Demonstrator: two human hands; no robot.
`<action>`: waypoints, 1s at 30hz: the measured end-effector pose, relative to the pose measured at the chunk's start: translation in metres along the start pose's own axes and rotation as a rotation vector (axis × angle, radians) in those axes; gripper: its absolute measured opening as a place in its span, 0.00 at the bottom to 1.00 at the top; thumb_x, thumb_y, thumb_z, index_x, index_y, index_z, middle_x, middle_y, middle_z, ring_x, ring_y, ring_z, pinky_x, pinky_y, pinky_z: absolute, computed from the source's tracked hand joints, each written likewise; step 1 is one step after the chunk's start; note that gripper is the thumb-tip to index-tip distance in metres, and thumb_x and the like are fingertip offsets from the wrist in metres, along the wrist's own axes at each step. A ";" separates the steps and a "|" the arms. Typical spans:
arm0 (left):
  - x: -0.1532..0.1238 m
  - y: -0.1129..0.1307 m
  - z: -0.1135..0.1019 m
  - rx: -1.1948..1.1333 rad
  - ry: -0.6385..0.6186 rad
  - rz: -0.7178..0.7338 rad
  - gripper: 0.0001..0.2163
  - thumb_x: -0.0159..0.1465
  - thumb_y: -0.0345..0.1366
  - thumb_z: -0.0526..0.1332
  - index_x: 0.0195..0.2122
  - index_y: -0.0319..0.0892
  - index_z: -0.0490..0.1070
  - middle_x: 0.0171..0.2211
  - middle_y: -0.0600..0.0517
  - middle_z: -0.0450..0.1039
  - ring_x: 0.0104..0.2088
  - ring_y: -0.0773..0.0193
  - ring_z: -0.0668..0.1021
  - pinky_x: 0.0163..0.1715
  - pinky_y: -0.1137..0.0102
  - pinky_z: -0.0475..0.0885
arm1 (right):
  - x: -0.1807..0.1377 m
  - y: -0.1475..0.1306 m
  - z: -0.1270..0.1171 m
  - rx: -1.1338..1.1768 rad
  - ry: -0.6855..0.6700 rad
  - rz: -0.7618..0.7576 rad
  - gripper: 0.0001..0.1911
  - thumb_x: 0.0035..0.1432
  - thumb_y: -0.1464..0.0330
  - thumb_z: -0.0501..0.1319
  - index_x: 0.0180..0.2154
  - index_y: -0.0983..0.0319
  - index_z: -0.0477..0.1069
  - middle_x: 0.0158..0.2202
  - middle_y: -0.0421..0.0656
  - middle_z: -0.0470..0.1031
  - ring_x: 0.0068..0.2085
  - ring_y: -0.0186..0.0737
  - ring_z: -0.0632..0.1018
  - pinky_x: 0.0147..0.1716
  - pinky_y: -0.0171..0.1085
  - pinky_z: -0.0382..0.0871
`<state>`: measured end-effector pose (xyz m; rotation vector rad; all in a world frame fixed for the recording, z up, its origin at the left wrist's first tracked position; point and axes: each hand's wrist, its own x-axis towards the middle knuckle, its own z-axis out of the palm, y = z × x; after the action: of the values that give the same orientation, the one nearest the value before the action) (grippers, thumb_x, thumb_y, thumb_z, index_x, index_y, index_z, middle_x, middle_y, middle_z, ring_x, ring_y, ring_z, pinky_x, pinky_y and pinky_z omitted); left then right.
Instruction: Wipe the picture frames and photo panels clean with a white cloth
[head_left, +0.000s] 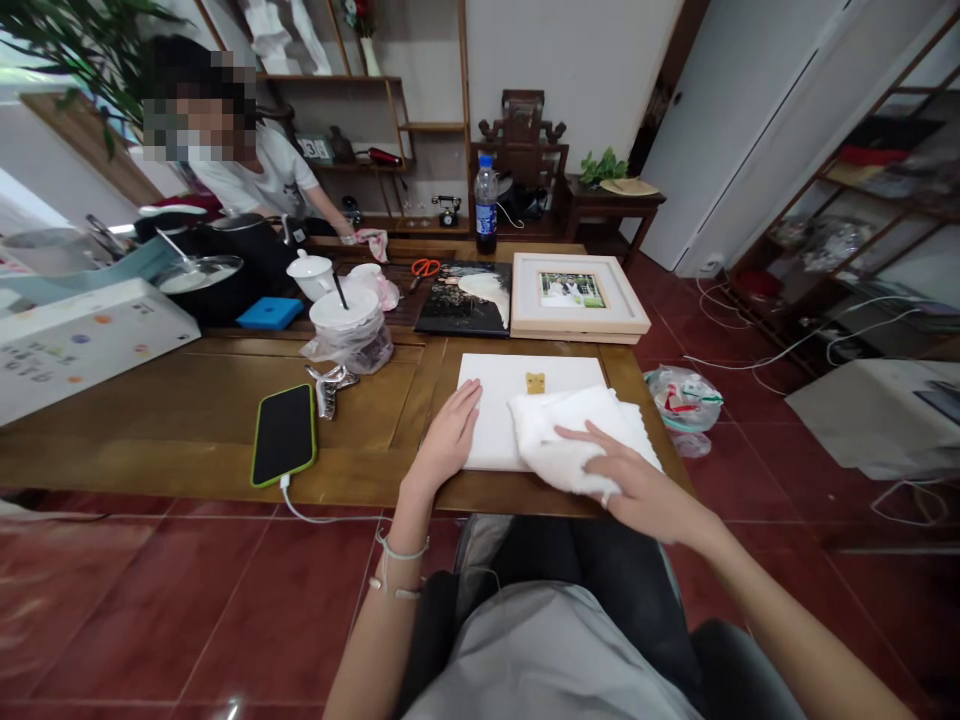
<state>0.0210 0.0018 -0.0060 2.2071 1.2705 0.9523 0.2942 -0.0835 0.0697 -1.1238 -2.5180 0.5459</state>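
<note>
A white flat panel with a small brass hanger near its far edge lies face down at the near edge of the wooden table. My left hand rests flat on the panel's left edge, fingers stretched out. My right hand presses a folded white cloth onto the panel's right part, fingers laid over the cloth.
A phone in a green case lies charging to the left, beside a metal hair clip. Farther back are a lidded cup in a plastic bag, a dark photo print, a framed photo, scissors and a bottle. Another person works at the far left.
</note>
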 end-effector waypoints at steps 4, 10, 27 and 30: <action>0.000 0.001 -0.001 0.005 -0.011 -0.003 0.20 0.69 0.37 0.45 0.59 0.38 0.61 0.62 0.44 0.59 0.64 0.58 0.59 0.64 0.57 0.54 | 0.041 0.028 -0.001 -0.002 0.069 0.164 0.20 0.49 0.76 0.51 0.44 0.62 0.71 0.55 0.48 0.70 0.61 0.50 0.64 0.60 0.54 0.53; 0.001 0.003 -0.002 0.008 -0.017 -0.008 0.20 0.69 0.36 0.45 0.59 0.36 0.61 0.62 0.42 0.59 0.64 0.60 0.59 0.64 0.58 0.54 | 0.106 0.050 0.006 -0.083 0.145 0.262 0.20 0.54 0.75 0.50 0.47 0.62 0.70 0.53 0.48 0.72 0.58 0.50 0.67 0.61 0.56 0.46; 0.001 0.001 -0.002 0.004 -0.014 0.011 0.20 0.69 0.36 0.44 0.59 0.36 0.61 0.62 0.42 0.58 0.64 0.58 0.59 0.64 0.57 0.55 | 0.024 -0.049 0.026 -0.258 -0.141 -0.026 0.19 0.43 0.80 0.55 0.36 0.60 0.76 0.63 0.42 0.59 0.66 0.55 0.49 0.61 0.63 0.40; 0.001 0.001 -0.001 0.013 -0.015 0.016 0.21 0.69 0.36 0.44 0.59 0.35 0.60 0.62 0.41 0.58 0.64 0.58 0.59 0.64 0.58 0.54 | 0.018 -0.049 0.022 -0.220 -0.164 -0.068 0.18 0.43 0.78 0.56 0.37 0.59 0.76 0.62 0.41 0.61 0.65 0.52 0.51 0.63 0.58 0.41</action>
<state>0.0210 0.0023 -0.0043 2.2331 1.2573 0.9344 0.2420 -0.1051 0.0761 -1.1022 -2.8029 0.3633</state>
